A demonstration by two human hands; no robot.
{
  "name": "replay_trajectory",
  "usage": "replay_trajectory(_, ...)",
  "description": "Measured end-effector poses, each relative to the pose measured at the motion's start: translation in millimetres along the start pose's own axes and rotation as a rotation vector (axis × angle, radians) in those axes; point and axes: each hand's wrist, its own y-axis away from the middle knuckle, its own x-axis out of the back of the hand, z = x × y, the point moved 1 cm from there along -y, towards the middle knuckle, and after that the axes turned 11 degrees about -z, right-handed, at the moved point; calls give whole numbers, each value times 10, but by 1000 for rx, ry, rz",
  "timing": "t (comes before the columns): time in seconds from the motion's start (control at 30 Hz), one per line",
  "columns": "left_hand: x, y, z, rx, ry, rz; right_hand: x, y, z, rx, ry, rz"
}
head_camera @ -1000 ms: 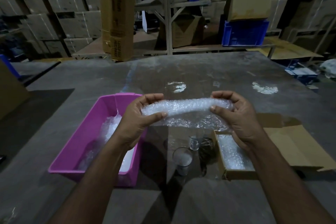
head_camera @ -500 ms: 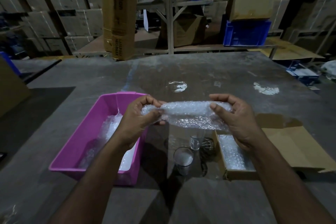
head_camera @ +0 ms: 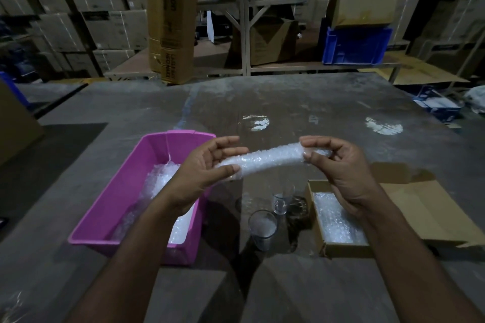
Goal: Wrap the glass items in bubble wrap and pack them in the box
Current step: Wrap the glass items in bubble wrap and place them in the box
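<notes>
Nearest you on the table (head_camera: pixel 262 102) stand two bare glasses: a larger tumbler (head_camera: pixel 262 228) and, just behind it, a small glass (head_camera: pixel 282 200). To their right is the open cardboard box (head_camera: pixel 321 242), already lined with bubble wrap; to their left the pink bin (head_camera: pixel 126 191) holds more wrap.

Above them you hold a rolled bubble-wrap bundle (head_camera: pixel 270 158) level in the air. Your left hand (head_camera: pixel 204 173) pinches its left end between thumb and curled fingers; your right hand (head_camera: pixel 338 162) pinches the right end the same way. Whatever is inside the roll cannot be made out.

To finish this step well, keep the roll tight, fold or twist each loose end inward so nothing slides out, and support the middle before lowering it flat into the box, alongside the wrap already there. Watch the unwrapped glasses directly below your hands.

Farther off, a tall carton (head_camera: pixel 170 18) leans at the table's far edge; its side print appears to read "Crompton", though dim. Other lettering is illegible.
</notes>
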Motion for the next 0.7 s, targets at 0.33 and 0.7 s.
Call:
replay_trajectory(0.33, -236, -40, 13, 71, 144, -226, -25, -120, 174, -34, -18, 155)
replay_trajectory(0.7, -363, -283, 1, -171, 250, 85, -225, 140, 442, -261, -6, -39)
